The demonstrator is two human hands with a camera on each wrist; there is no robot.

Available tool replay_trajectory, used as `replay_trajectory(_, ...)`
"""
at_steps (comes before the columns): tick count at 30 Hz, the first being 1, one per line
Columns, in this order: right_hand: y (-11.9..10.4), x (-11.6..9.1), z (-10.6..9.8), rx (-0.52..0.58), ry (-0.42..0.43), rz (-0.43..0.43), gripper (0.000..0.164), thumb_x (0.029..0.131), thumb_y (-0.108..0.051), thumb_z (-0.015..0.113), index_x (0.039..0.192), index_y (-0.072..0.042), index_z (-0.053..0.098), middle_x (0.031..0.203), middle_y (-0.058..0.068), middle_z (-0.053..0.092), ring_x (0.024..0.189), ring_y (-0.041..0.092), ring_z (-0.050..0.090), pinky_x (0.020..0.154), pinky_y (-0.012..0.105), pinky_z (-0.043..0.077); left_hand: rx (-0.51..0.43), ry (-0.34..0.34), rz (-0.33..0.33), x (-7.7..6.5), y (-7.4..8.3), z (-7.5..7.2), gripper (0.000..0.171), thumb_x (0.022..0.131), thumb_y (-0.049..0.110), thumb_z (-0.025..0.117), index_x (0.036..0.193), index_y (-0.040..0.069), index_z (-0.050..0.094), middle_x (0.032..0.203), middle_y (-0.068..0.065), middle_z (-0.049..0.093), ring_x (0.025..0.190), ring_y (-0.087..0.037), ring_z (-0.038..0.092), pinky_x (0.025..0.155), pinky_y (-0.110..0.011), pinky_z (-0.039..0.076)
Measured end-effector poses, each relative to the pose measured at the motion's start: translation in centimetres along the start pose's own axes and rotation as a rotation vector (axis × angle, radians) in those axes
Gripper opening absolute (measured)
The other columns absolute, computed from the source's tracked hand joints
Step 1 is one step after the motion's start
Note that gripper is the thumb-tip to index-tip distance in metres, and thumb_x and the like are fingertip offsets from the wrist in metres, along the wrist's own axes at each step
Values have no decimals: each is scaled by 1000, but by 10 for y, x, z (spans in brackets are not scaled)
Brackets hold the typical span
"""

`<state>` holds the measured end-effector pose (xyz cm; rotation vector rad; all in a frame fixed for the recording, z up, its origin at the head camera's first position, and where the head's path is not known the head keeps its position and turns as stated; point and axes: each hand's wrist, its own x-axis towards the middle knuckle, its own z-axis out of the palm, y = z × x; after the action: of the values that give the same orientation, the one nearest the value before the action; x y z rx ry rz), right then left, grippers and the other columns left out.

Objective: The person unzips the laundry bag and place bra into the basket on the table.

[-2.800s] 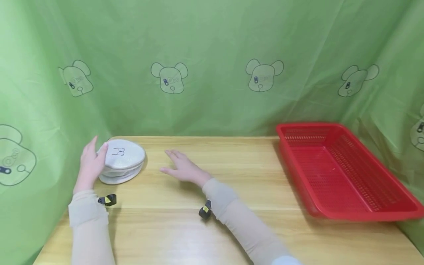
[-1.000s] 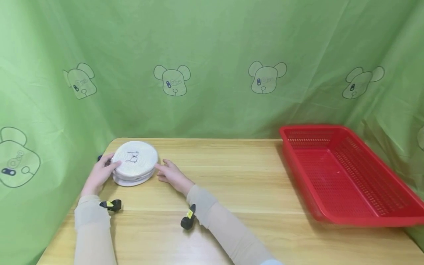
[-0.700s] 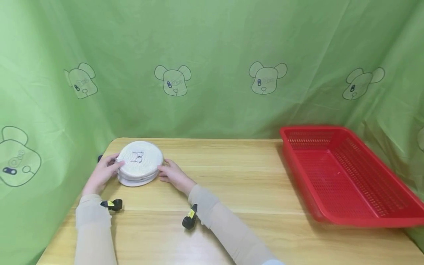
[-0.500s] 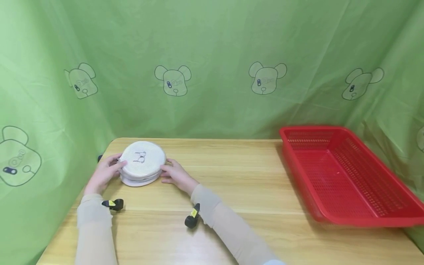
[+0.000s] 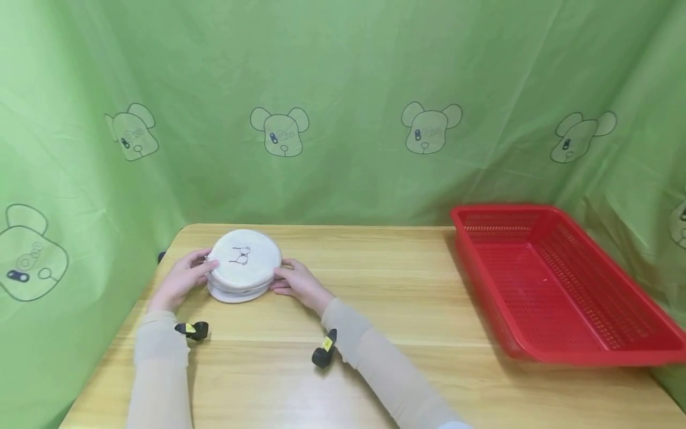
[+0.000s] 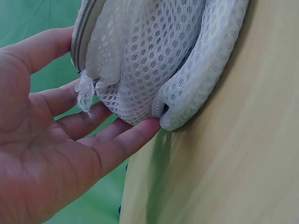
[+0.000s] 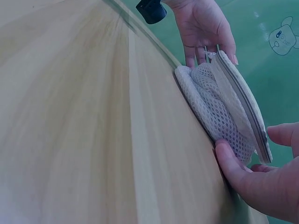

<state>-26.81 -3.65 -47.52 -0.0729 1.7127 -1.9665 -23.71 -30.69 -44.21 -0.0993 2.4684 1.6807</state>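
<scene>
A round white mesh laundry bag [image 5: 259,259], with a line drawing of a bra on its lid, lies on the table's left part. My left hand [image 5: 182,280] holds its left side, thumb over the lid's edge. In the left wrist view, that hand's fingertips [image 6: 152,125] reach the mesh wall and the padded base. A zipper [image 6: 84,35] runs round the lid, with a white frayed tuft [image 6: 85,92] hanging by it. On the opposite side my right hand [image 5: 302,286] grips the bag's edge; the right wrist view shows a digit against its base.
A red plastic basket [image 5: 517,330] with perforated walls stands on the right of the wooden table [image 5: 375,286]. Green curtain [image 5: 343,179] with bear-head prints encloses the back and sides. Black wrist cameras [image 5: 324,351] sit on both sleeves.
Both hands came in to the bag's sides, the right hand moving left to reach it. Since then the bag and both hands have shifted right along the table. The basket stays put.
</scene>
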Motion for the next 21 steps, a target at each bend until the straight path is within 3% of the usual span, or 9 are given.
replay_trajectory(4, 0, -2, -8, -1, 7, 9, 52, 98, -12, 54, 144, 1, 35, 123, 27, 60, 108, 37, 66, 92, 37, 57, 2, -17, 12, 3, 1, 5, 75, 96, 38, 60, 152, 2, 24, 151, -24, 34, 124, -22, 47, 98, -23, 47)
replay_trajectory(13, -4, -15, -26, -17, 23, 25, 52, 97, -9, 54, 144, 2, 35, 121, 28, 61, 102, 33, 68, 91, 36, 57, -24, -63, 23, 10, 4, 20, 73, 95, 36, 60, 151, 3, 27, 148, -23, 37, 108, -7, 52, 96, -24, 49)
replay_trajectory(21, -4, -26, -47, -24, 31, 31, 55, 96, -8, 56, 146, 2, 34, 120, 29, 61, 90, 23, 69, 90, 37, 57, -24, -95, 37, 15, 11, 37, 71, 95, 33, 61, 151, 4, 28, 147, -23, 38, 120, -23, 50, 104, -38, 46)
